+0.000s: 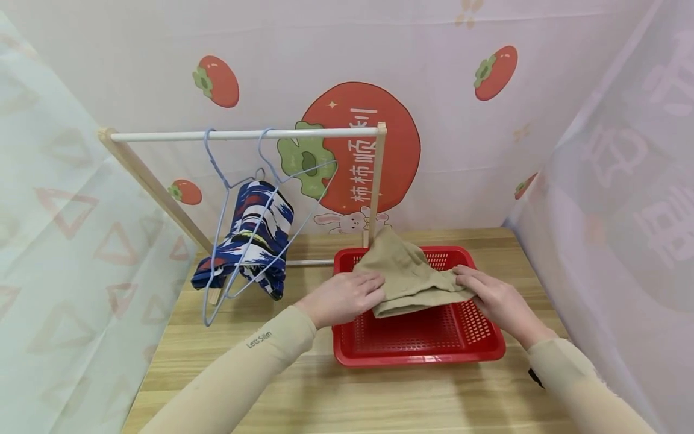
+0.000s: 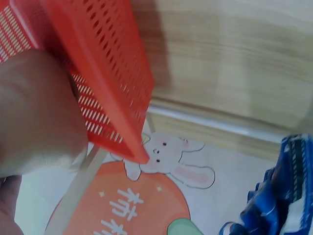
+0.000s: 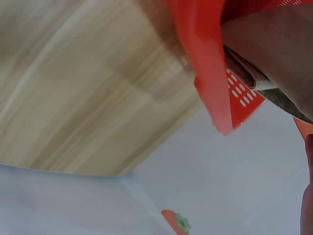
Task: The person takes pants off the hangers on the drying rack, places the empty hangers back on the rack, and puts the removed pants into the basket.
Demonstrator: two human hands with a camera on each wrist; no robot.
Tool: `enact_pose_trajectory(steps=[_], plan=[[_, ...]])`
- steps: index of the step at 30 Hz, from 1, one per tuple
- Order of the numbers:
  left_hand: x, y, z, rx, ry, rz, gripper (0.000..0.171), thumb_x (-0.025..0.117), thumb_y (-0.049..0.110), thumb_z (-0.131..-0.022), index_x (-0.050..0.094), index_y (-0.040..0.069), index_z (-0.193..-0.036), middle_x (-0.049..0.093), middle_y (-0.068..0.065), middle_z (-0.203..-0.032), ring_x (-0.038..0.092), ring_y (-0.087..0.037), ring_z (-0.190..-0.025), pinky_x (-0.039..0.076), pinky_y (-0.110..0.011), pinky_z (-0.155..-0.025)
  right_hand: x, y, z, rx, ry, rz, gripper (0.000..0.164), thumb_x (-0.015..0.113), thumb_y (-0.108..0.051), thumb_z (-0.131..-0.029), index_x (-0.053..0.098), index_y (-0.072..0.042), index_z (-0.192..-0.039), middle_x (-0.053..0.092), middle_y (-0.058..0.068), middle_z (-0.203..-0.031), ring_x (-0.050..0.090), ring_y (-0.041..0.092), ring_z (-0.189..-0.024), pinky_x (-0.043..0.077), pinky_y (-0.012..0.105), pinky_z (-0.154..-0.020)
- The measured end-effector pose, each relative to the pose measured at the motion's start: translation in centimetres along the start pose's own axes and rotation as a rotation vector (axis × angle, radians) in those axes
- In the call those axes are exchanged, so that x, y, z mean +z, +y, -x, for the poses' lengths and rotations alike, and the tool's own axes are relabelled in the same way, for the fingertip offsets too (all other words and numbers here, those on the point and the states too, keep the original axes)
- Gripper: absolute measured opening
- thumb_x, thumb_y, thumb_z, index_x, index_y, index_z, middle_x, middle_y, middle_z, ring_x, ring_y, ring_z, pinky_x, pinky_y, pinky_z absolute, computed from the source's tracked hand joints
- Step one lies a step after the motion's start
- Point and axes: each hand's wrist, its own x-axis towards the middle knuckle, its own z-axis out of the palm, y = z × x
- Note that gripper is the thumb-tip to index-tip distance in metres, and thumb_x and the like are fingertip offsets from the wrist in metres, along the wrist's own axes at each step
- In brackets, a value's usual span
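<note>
A khaki garment point(image 1: 403, 274), bunched with a folded edge along its front, is held up over the red plastic basket point(image 1: 417, 360). On its left side my left hand point(image 1: 347, 296) grips the cloth, fingers bent over it. At the right end my right hand point(image 1: 496, 298) pinches the cloth between thumb and fingers near the basket's right rim. The right wrist view shows the garment's folded hem point(image 3: 274, 73) close above the rim. In the left wrist view, part of the khaki cloth point(image 2: 41, 117) hangs beside the basket wall point(image 2: 112, 63).
Left of the basket stands a rack with a white rail point(image 1: 303, 134) and wooden posts. Two blue wire hangers hang from it, the nearer one point(image 1: 260, 229) jutting forward. A blue patterned garment point(image 1: 252, 235) hangs there too. Printed cloth walls surround the wooden table point(image 1: 379, 398).
</note>
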Motion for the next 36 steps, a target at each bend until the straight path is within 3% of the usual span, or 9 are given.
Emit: enact_pose_trajectory(steps=[4, 7, 12, 21, 23, 25, 28, 30, 36], plan=[[0.8, 0.9, 0.6, 0.006, -0.068, 0.018, 0.015, 0.064, 0.009, -0.1, 0.058, 0.01, -0.114, 0.071, -0.009, -0.126, 0.069, -0.02, -0.118, 0.054, -0.036, -0.1, 0.4, -0.3, 0.8, -0.027, -0.049, -0.053, 0.044, 0.03, -0.024, -0.113, 0.069, -0.004, -0.113, 0.07, 0.016, -0.127, 0.069, 0.034, -0.112, 0.035, 0.019, -0.115], [1.4, 1.6, 1.1, 0.003, -0.124, 0.025, 0.01, 0.059, 0.007, -0.101, 0.055, 0.012, -0.109, 0.072, -0.002, -0.107, 0.07, -0.013, -0.098, 0.059, -0.029, -0.087, 0.7, -0.5, 1.5, -0.062, -0.07, -0.046, 0.046, 0.027, -0.023, -0.114, 0.07, -0.004, -0.117, 0.071, 0.014, -0.125, 0.07, 0.033, -0.11, 0.032, 0.02, -0.117], [2.0, 3.0, 1.6, 0.009, -0.219, 0.032, 0.013, 0.056, 0.004, -0.1, 0.052, 0.016, -0.103, 0.059, 0.008, -0.084, 0.056, -0.006, -0.069, 0.053, -0.023, -0.06, 1.2, -0.9, 2.7, -0.126, -0.117, -0.023, 0.054, 0.02, -0.015, -0.113, 0.072, -0.006, -0.121, 0.074, 0.01, -0.121, 0.072, 0.029, -0.107, 0.049, 0.03, -0.106], [2.7, 4.2, 2.0, 0.006, -0.297, 0.131, 0.017, 0.063, 0.007, -0.098, 0.055, 0.021, -0.101, 0.064, 0.014, -0.087, 0.053, -0.002, -0.064, 0.045, -0.019, -0.053, 1.3, -1.9, 4.5, -0.155, -0.233, 0.0, 0.065, 0.009, -0.015, -0.113, 0.073, -0.008, -0.123, 0.073, 0.008, -0.124, 0.072, 0.028, -0.108, 0.059, 0.044, -0.085], [2.8, 4.2, 2.1, 0.014, -0.308, 0.132, 0.018, 0.065, 0.006, -0.097, 0.061, 0.023, -0.101, 0.068, 0.015, -0.094, 0.059, -0.001, -0.071, 0.049, -0.018, -0.057, 1.3, -2.1, 4.7, -0.152, -0.275, 0.004, 0.061, 0.013, -0.017, -0.114, 0.073, -0.008, -0.124, 0.072, 0.009, -0.126, 0.071, 0.028, -0.109, 0.059, 0.045, -0.085], [2.9, 4.3, 2.1, 0.022, -0.335, 0.125, 0.021, 0.066, 0.006, -0.095, 0.068, 0.025, -0.104, 0.072, 0.014, -0.104, 0.066, 0.0, -0.085, 0.054, -0.018, -0.065, 1.1, -2.3, 4.9, -0.133, -0.335, -0.005, 0.044, 0.031, -0.009, -0.112, 0.072, -0.009, -0.127, 0.071, 0.009, -0.127, 0.071, 0.03, -0.11, 0.06, 0.046, -0.085], [3.0, 4.4, 2.0, 0.024, -0.405, 0.109, 0.025, 0.068, 0.011, -0.098, 0.073, 0.028, -0.115, 0.072, 0.015, -0.118, 0.067, -0.001, -0.106, 0.057, -0.018, -0.078, 1.0, -2.5, 4.9, -0.081, -0.457, -0.025, 0.043, 0.053, 0.007, -0.097, 0.069, -0.011, -0.132, 0.069, 0.008, -0.131, 0.068, 0.031, -0.115, 0.059, 0.047, -0.088], [3.3, 4.5, 1.9, 0.029, -0.452, 0.098, 0.026, 0.069, 0.014, -0.098, 0.073, 0.03, -0.119, 0.072, 0.015, -0.119, 0.066, -0.002, -0.108, 0.056, -0.018, -0.081, 0.9, -2.7, 4.6, -0.042, -0.549, -0.037, 0.056, 0.062, 0.014, -0.085, 0.068, -0.012, -0.134, 0.068, 0.008, -0.134, 0.066, 0.032, -0.119, 0.058, 0.049, -0.091], [3.4, 4.8, 1.7, 0.012, -0.572, 0.089, 0.016, 0.07, 0.019, -0.098, 0.074, 0.034, -0.1, 0.07, 0.018, -0.1, 0.062, -0.001, -0.089, 0.055, -0.019, -0.076, 0.6, -3.6, 2.7, 0.104, -0.818, -0.066, 0.051, 0.059, 0.008, -0.093, 0.066, -0.015, -0.139, 0.064, 0.01, -0.14, 0.06, 0.037, -0.128, 0.055, 0.053, -0.096]])
